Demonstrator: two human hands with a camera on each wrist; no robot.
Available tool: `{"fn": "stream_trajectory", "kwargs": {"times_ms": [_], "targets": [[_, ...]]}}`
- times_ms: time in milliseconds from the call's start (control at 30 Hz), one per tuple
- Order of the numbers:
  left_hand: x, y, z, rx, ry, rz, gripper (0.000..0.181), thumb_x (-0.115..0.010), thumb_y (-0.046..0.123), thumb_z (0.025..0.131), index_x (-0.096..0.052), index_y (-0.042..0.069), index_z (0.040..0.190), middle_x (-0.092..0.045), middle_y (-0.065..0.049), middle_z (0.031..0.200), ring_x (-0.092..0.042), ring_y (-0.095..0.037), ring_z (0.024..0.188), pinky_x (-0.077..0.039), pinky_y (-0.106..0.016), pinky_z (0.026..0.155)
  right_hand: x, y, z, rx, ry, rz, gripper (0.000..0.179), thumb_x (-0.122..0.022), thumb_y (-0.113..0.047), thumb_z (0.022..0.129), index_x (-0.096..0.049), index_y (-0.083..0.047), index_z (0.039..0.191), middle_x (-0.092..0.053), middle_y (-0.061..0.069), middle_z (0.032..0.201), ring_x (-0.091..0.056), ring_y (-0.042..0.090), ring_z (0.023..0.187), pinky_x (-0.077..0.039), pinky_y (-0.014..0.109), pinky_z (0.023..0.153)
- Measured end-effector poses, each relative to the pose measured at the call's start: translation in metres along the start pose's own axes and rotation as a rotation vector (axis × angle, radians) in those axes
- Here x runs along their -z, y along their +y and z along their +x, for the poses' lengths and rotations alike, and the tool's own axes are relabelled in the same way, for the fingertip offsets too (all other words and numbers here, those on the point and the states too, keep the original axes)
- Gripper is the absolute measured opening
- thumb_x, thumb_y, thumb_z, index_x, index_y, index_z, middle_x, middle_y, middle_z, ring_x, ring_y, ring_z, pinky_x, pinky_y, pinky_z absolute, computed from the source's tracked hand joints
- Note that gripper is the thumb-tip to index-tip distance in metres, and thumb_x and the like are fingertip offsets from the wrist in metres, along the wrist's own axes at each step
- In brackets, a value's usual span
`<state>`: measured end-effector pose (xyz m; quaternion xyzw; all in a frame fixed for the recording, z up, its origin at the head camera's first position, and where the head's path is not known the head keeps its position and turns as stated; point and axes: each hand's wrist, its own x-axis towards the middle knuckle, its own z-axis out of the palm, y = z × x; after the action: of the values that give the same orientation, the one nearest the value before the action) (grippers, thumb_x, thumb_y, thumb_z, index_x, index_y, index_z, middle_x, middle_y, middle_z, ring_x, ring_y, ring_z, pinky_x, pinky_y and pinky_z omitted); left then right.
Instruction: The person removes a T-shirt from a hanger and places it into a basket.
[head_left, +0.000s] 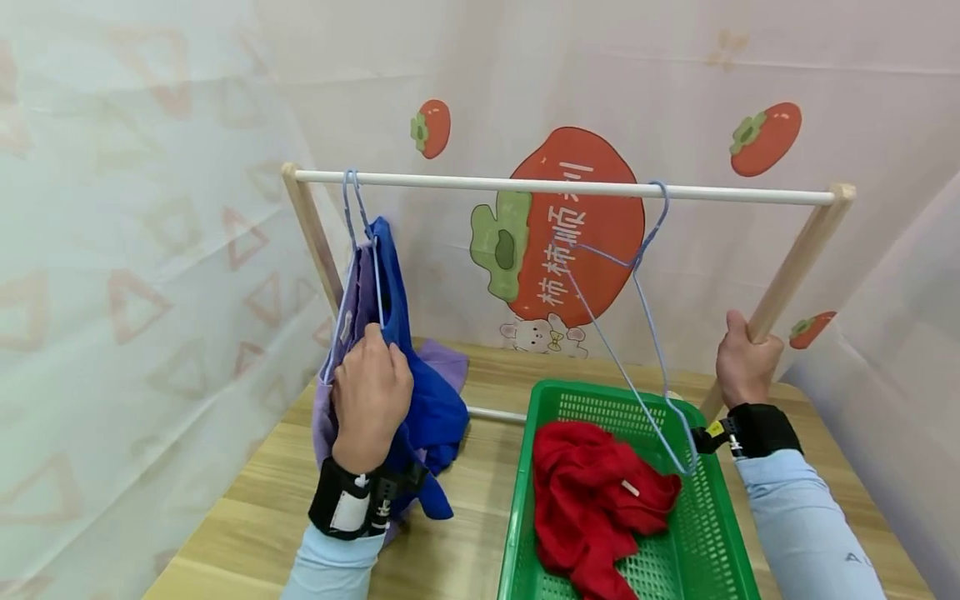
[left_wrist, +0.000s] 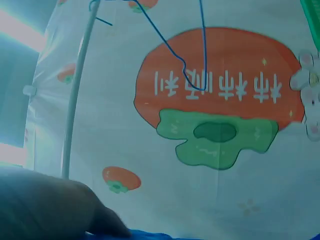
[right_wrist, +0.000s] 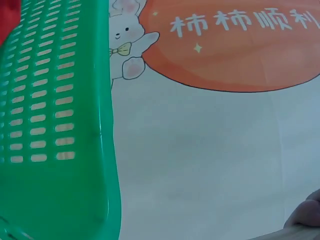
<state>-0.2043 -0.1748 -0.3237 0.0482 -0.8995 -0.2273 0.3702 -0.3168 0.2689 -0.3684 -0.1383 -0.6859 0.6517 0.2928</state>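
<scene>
My left hand (head_left: 371, 387) is at the left end of the rack, its fingers curled on a blue garment (head_left: 431, 400) that hangs from a light-blue wire hanger. Next to it, a purple garment (head_left: 324, 417) hangs on another hanger. In the left wrist view the left hand (left_wrist: 55, 207) shows only in part, above a strip of blue cloth. My right hand (head_left: 746, 358) grips the wooden right post (head_left: 795, 262) of the rack. A bare wire hanger (head_left: 652, 325) hangs from the white rail (head_left: 480, 183), right of the middle.
A green perforated basket (head_left: 517, 517) stands on the wooden table (head_left: 247, 517), under the bare hanger. Crumpled red cloth (head_left: 592, 500) lies inside it. Behind the rack hangs a pale backdrop (head_left: 337, 83) printed with persimmons. A lower white bar (head_left: 495, 414) runs behind the basket.
</scene>
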Motion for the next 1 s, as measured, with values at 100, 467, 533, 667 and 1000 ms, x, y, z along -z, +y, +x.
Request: {"fn": "stream_trajectory", "kwargs": {"times_ms": [100,467,533,667,1000], "targets": [[-0.007,0.001,0.007,-0.015,0.022,-0.119,0.024,-0.043,0.017,0.096,-0.054,-0.002,0.106,-0.055,-0.014,0.078,-0.057,-0.039,0.07,-0.043,-0.049,0.064,0.001,0.004,-0.003,0.016,0.022,-0.061,0.05,-0.052,-0.046,0.093,-0.042,-0.001,0.073,-0.034,0.0,0.066,-0.035,0.019,0.069,-0.031,0.029,0.056],[0.027,0.048,-0.009,-0.168,0.105,-0.333,0.023,-0.048,0.02,0.094,-0.06,0.003,0.105,-0.06,-0.004,0.078,-0.055,-0.017,0.062,-0.041,-0.032,0.054,-0.005,0.011,-0.003,0.133,0.07,-0.092,0.054,-0.049,-0.044,0.094,-0.038,0.002,0.069,-0.029,0.001,0.061,-0.031,0.02,0.061,-0.028,0.031,0.052],[0.03,0.053,-0.02,-0.207,0.088,-0.345,0.021,-0.049,0.018,0.093,-0.061,0.004,0.105,-0.057,-0.002,0.074,-0.053,-0.013,0.059,-0.04,-0.03,0.052,-0.004,0.011,-0.002,0.135,0.074,-0.098,0.054,-0.049,-0.045,0.094,-0.038,0.003,0.069,-0.029,0.0,0.06,-0.031,0.02,0.06,-0.027,0.031,0.052],[0.023,0.052,-0.043,-0.244,-0.004,-0.335,0.018,-0.052,0.016,0.093,-0.06,0.004,0.104,-0.05,0.003,0.066,-0.047,-0.007,0.055,-0.039,-0.028,0.051,-0.002,0.008,-0.003,0.115,0.063,-0.118,0.055,-0.047,-0.048,0.094,-0.039,0.003,0.074,-0.03,0.003,0.064,-0.032,0.021,0.062,-0.028,0.032,0.053],[-0.044,0.021,-0.069,-0.187,-0.314,-0.314,0.024,-0.053,0.016,0.094,-0.06,0.003,0.113,-0.061,-0.004,0.082,-0.057,-0.014,0.065,-0.046,-0.032,0.061,0.022,-0.004,-0.01,0.089,-0.258,-0.346,0.055,-0.048,-0.054,0.094,-0.056,0.0,0.099,-0.057,0.011,0.082,-0.054,0.02,0.076,-0.043,0.032,0.069]]}}
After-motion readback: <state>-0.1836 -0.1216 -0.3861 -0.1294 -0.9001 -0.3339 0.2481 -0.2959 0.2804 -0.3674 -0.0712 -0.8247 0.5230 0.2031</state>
